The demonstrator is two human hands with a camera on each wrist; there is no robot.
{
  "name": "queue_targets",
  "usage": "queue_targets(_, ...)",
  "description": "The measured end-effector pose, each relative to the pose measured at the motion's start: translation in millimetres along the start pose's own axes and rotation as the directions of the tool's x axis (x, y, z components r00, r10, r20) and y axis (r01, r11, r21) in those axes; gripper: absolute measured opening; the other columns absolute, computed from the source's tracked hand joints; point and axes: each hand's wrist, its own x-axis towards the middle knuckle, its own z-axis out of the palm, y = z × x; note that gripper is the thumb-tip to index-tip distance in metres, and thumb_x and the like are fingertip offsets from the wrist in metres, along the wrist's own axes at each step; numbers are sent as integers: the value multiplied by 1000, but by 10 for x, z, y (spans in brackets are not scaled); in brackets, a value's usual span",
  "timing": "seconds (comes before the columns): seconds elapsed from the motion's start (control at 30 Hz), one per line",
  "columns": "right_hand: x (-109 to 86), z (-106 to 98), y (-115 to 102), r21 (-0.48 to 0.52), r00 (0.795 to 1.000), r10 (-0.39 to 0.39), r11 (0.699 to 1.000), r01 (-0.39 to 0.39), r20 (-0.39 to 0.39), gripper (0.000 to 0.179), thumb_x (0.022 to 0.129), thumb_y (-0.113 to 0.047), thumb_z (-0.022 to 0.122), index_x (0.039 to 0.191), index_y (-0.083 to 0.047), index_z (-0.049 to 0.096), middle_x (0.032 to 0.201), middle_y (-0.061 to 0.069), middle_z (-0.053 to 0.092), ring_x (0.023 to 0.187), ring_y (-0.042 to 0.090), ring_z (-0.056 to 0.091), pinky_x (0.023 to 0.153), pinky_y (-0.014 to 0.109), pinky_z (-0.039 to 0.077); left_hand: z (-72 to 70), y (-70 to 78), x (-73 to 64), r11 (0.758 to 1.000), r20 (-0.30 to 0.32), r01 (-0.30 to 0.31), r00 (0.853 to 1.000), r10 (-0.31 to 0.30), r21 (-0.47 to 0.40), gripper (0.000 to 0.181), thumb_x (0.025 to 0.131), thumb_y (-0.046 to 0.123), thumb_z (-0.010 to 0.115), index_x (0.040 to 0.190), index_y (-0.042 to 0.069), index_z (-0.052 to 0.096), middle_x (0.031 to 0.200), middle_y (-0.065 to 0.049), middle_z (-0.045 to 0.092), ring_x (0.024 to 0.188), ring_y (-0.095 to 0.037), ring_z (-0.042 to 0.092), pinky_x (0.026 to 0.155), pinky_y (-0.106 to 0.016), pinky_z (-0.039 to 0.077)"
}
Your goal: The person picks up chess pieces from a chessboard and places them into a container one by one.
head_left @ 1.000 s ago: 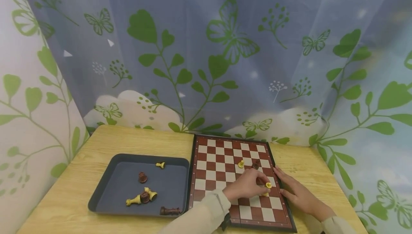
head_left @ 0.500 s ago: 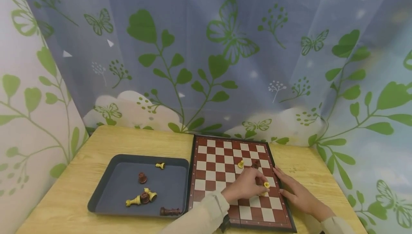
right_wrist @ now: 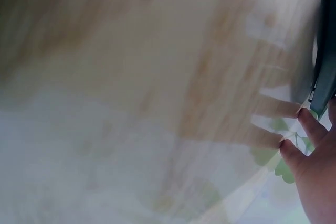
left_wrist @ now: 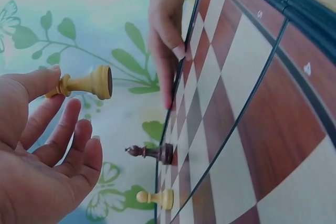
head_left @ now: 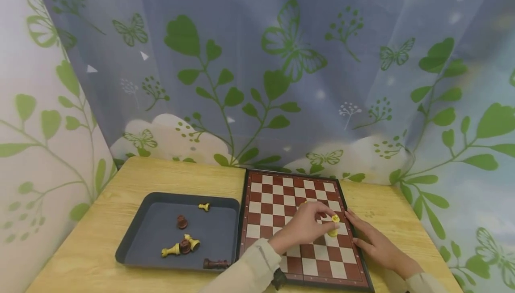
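My left hand [head_left: 301, 226] pinches a yellow chess piece [left_wrist: 86, 84] between thumb and index finger. In the left wrist view the piece lies sideways to the camera with its wide base apart from the board; the fingers cover part of its top. The other left fingers curve loosely. The red and white chessboard [head_left: 267, 203] lies below. A dark bishop [left_wrist: 152, 153] and a yellow pawn [left_wrist: 156, 199] stand on it, mostly hidden behind the left hand in the head view. My right hand [head_left: 376, 244] rests along the board's right edge, fingers extended, holding nothing.
Left of the board, a dark grey tray [head_left: 141, 230] holds several loose chess pieces, among them a yellow pawn [head_left: 204, 206] and a dark brown piece [head_left: 216, 264]. All stand on a wooden table [head_left: 80, 244]. A patterned curtain [head_left: 241, 60] hangs behind the table.
My left hand has risen off the board with the yellow chess piece and now covers much of the pawn and bishop. The right hand stays at the board's edge. The head view shifted slightly.
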Motion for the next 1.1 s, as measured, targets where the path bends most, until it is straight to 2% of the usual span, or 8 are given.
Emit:
queue_targets(0.3,17,-9,12,15,1000,-3,1000,3,3,63,102,-12,60,157,0,34,159,30,33,144,-14,11,107,-1,11,-129,38,-59,999,-29,21,999,-22,-32,28,97,31,72,120,14,74,124,4,69,99,-6,63,82,-21,51)
queue_targets(0.37,17,-15,19,17,1000,-13,1000,13,1,63,101,-10,60,157,0,33,160,28,32,145,-14,11,108,-1,11,-151,38,-67,999,-35,14,999,-16,-35,29,97,31,72,120,14,74,123,3,69,94,-4,63,80,-20,52)
queue_targets(0.6,0,-55,2,33,1000,-17,999,17,-3,64,101,-9,61,157,1,33,165,14,26,144,-16,10,107,-1,11,-209,6,-86,999,-82,-49,995,48,-11,26,99,28,69,117,10,74,103,5,70,84,0,58,74,-18,49)
queue_targets(0.73,-36,-42,31,45,1000,-8,999,7,3,64,100,-8,61,157,1,33,166,10,24,144,-18,9,106,-2,13,-257,-37,-153,999,-88,-18,996,14,-47,27,98,30,70,118,11,74,104,7,69,86,1,58,75,-19,49)
queue_targets(0.83,-49,-24,49,42,1000,-3,999,3,4,64,100,-7,60,157,1,32,166,12,24,144,-19,9,106,-2,13,-314,-64,-211,998,-100,1,995,-7,-64,28,97,32,72,117,13,74,110,7,68,74,-2,55,67,-19,48)
queue_targets(0.93,-38,-9,41,60,1000,-15,998,15,7,65,100,-6,61,157,2,32,167,2,21,145,-18,9,106,-2,13,-391,-74,-283,995,-114,26,993,-37,-101,29,95,31,74,117,12,74,113,6,67,66,-7,55,61,-21,49)
queue_targets(1.03,-21,-3,17,80,999,-30,996,29,18,64,100,-6,60,157,3,31,166,-11,15,145,-18,9,106,-2,13,-470,-83,-349,993,-133,43,989,-58,-113,26,94,29,76,114,12,74,112,7,67,80,-11,63,69,-22,52)
queue_targets(1.1,-8,0,2,81,999,-32,996,30,18,64,101,-6,60,157,2,31,166,-11,15,145,-17,10,106,-2,13,-523,-101,-389,995,-151,41,987,-55,-96,23,95,28,75,113,14,74,111,8,68,91,-14,65,76,-23,51)
